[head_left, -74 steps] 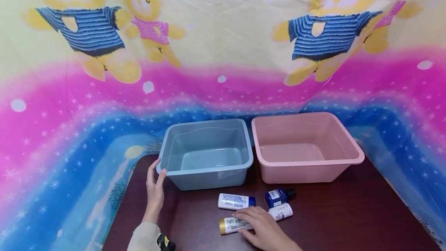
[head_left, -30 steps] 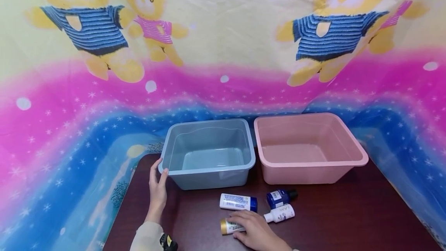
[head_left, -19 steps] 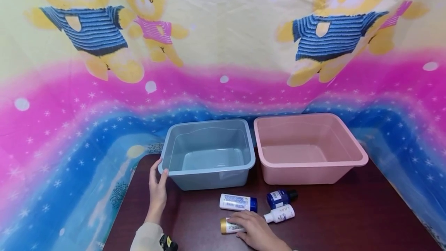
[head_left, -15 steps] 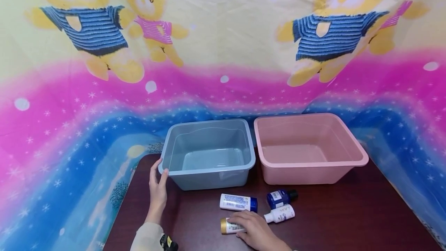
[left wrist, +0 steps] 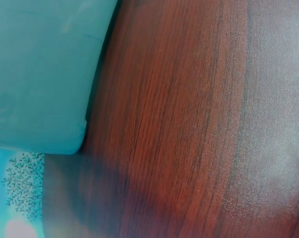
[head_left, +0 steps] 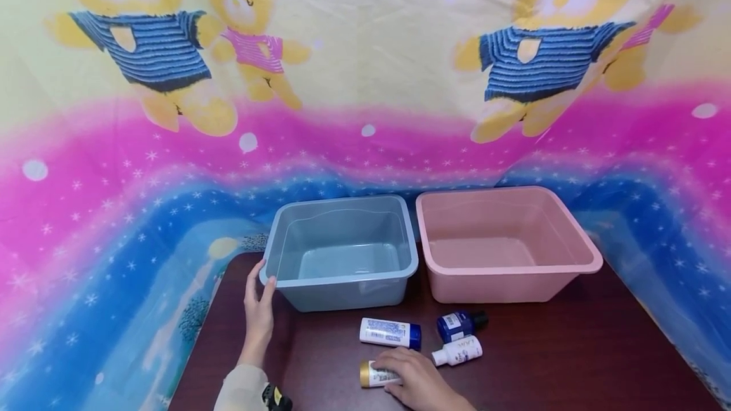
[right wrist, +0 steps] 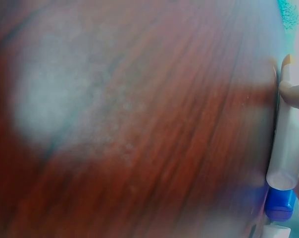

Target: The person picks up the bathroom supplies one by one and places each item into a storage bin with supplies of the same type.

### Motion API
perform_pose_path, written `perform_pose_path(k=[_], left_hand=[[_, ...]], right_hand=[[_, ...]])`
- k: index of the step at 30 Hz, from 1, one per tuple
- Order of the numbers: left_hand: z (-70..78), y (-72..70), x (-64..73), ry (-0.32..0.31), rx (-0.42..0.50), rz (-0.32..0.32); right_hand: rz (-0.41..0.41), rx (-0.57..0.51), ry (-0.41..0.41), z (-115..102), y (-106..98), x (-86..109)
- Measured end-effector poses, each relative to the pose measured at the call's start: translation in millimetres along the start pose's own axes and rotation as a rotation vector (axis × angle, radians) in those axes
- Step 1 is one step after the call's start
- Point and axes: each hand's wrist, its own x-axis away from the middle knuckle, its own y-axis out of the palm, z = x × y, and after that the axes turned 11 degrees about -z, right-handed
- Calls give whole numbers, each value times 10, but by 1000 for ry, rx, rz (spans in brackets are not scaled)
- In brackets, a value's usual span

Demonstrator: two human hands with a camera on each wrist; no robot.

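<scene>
In the head view my left hand [head_left: 259, 319] holds the front left corner of a grey-blue plastic basin [head_left: 342, 297], its thumb on the rim. The basin's wall [left wrist: 40, 74] fills the upper left of the left wrist view. My right hand [head_left: 421, 378] grips a white bottle with a gold cap [head_left: 380, 375] lying at the front of the table. The right wrist view has this white bottle [right wrist: 285, 144] at its right edge, the thumb against its side near the gold end. My palm hides the other end in the head view.
A white tube with a blue cap [head_left: 385, 332] lies just behind my right hand. To its right lie a dark blue bottle with a black cap [head_left: 455, 325] and a small white bottle [head_left: 464, 351]. A pink basin [head_left: 497, 287] stands right of the grey-blue one.
Since the earliest frame my right hand has shifted left along the gold-capped bottle, uncovering more of the small white bottle. The left hand keeps its hold on the basin.
</scene>
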Motion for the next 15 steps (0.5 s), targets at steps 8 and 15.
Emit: perform_pose_path(k=[8, 15], left_hand=[[124, 49, 58, 17, -12, 11], [-57, 28, 0, 30, 2, 45]], right_hand=[[-34, -36, 2, -12, -55, 16], [56, 22, -66, -30, -97, 11]])
